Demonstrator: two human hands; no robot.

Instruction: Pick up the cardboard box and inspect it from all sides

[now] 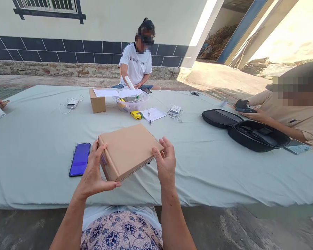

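A flat brown cardboard box (131,147) is held tilted above the cloth-covered table, with a rounded ridge like a book's spine along its left edge. My left hand (95,170) spans that left end, the thumb at the near corner and the fingers at the far one. At the right corner, my right hand (166,161) grips with its thumb on the edge and its other fingers behind. The underside of the box is hidden. Left of my left hand, a phone (79,159) with a blue screen lies on the cloth.
Across the pale table (211,173) stand a small carton (97,104) and a plastic basket (125,106) with papers over it. Nearby lie a yellow tape measure (136,115), a pen (149,118) and white devices with cables. An open black case (258,135) lies rightward. Co-workers sit opposite and at right.
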